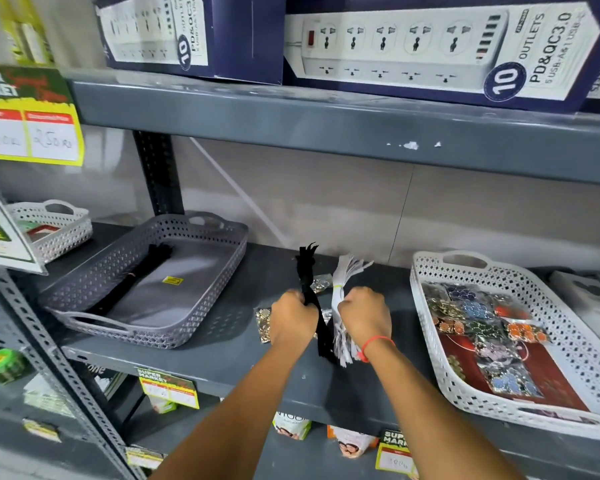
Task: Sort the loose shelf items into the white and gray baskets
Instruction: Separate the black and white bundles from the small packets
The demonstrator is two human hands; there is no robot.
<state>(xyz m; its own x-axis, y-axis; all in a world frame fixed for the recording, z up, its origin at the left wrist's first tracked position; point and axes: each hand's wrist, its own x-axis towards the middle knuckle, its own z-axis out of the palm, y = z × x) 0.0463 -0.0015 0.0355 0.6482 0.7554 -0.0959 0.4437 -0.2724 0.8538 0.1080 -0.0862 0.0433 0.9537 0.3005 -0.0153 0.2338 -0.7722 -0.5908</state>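
Note:
My left hand (291, 318) is closed around a black bundle of ties (306, 271) that sticks up from the fist. My right hand (366, 315) grips a white bundle of ties (345, 271), also upright. Both hands hover over the middle of the grey shelf (222, 355). The gray basket (201, 261) stands to the left and holds another black bundle (146, 271). The white basket (426, 306) at the right holds several small packets of coloured beads (478, 317). A few small packets (262, 323) lie on the shelf under my hands.
A smaller white basket (66, 220) sits at the far left behind a price sign (0, 237). Boxed power strips (430, 46) fill the shelf above. White boxes (589, 292) lie right of the white basket. Lower shelves hold packaged goods.

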